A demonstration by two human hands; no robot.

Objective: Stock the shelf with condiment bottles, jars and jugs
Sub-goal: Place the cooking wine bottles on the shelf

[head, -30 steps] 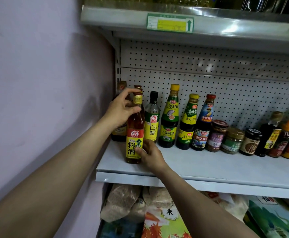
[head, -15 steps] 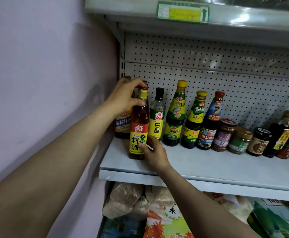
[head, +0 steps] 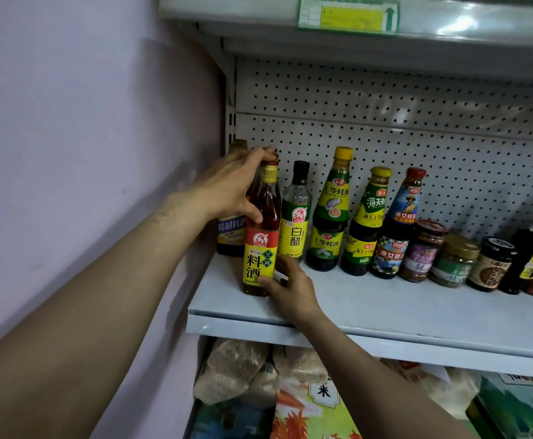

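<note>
An amber cooking wine bottle [head: 260, 236] with a yellow and red label stands upright at the left end of the grey shelf [head: 369, 308]. My left hand [head: 227, 188] grips its neck and shoulder from the left. My right hand [head: 290, 289] holds the bottle's base from the right, thumb on the lower label. Right behind it stands another dark bottle [head: 231, 231] with a blue label, partly hidden by my left hand.
A row stands along the pegboard: a white vinegar bottle [head: 294, 217], two green-labelled oyster sauce bottles [head: 330, 217], a red-capped bottle [head: 398, 229], several jars [head: 423, 251] and dark bottles [head: 531, 255] at right. A wall [head: 84, 153] lies left. Bagged goods [head: 243, 372] fill the shelf below.
My left hand has slid down from the bottle's cap to its neck and shoulder. The bottle has shifted slightly back on the shelf; my right hand stays at its base.
</note>
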